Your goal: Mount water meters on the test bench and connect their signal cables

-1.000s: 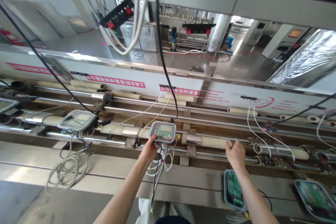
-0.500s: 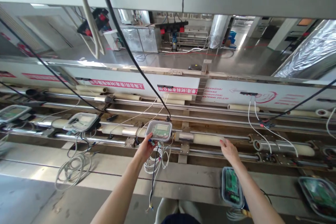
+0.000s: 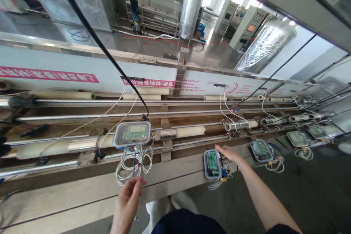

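A clear-cased module [image 3: 132, 134] with a green circuit board rests on the cream-sleeved pipe, its white wire loops [image 3: 133, 163] hanging below. My left hand [image 3: 128, 200] hovers under those loops, fingers loosely apart, holding nothing. My right hand [image 3: 229, 154] reaches to a second clear-cased module [image 3: 212, 164] lying on the steel ledge, fingertips at its right edge beside its coloured wires. I cannot tell if the fingers grip it.
Steel rails [image 3: 90, 116] and cream-sleeved pipes [image 3: 189, 132] run across the bench. Several more clear-cased modules [image 3: 261, 150] sit along the ledge to the right. A black cable [image 3: 90, 34] hangs down to the first module. Grey floor lies below right.
My left hand let go of the module on the pipe and dropped below its wires. My right hand moved off the pipe down to the module on the ledge. The view swung right.
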`<state>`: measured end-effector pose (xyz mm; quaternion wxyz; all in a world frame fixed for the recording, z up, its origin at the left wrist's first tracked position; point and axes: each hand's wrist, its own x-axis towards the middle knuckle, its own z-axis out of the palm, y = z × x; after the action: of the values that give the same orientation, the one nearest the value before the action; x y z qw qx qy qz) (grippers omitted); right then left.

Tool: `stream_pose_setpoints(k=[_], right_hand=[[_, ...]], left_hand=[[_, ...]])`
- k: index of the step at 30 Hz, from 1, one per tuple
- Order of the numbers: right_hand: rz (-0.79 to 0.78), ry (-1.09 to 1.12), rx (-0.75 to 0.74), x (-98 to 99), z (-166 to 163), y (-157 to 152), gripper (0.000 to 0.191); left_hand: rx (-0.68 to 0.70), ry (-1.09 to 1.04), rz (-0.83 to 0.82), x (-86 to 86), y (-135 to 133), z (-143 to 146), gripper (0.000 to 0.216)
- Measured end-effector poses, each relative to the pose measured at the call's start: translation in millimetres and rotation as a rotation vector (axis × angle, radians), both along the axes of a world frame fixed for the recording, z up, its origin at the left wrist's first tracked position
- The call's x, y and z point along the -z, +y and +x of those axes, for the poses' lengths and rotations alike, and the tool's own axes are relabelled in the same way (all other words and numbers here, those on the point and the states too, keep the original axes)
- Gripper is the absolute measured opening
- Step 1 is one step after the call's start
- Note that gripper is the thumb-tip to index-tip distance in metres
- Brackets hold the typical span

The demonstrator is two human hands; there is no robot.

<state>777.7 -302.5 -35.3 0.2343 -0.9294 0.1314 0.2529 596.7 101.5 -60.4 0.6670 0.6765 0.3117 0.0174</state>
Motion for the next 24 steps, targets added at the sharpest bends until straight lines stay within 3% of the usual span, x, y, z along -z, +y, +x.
stream_pose_setpoints(k=[5, 8, 11, 14, 19, 21, 24], right_hand=[[0.167, 0.084, -0.006, 6.0, 8.3, 11.2, 0.03], [0.312, 0.118, 0.018, 3.8, 8.2, 5.4, 0.022], [0.488, 0.123, 0.06, -2.3, 11.0, -19.5, 0.026], [0.699, 0.09, 0.094, -7.4, 23.3, -54.6, 0.036], [1.012, -0.029, 0.183, -7.2, 59.0, -91.7, 0.043], [1.112, -0.072, 0.234, -5.9, 73.5, -94.6, 0.044], [1.228, -0.13, 0.304, -1.9, 91.1, -90.2, 0.044]], left_hand=[[0.48, 0.056, -0.171, 0.8, -89.3, -3.0, 0.048], [0.678, 0.048, -0.089, -4.4, -142.1, 2.8, 0.043], [0.766, 0.032, -0.029, -9.9, -193.0, 21.7, 0.042], [0.652, 0.002, -0.115, -13.2, -245.0, 55.5, 0.048], [0.269, -0.187, -0.492, -21.1, -325.8, 132.3, 0.06], [0.101, -0.201, -0.598, -25.4, -347.9, 164.0, 0.061], [-0.046, -0.211, -0.611, -28.8, -363.2, 204.7, 0.057]])
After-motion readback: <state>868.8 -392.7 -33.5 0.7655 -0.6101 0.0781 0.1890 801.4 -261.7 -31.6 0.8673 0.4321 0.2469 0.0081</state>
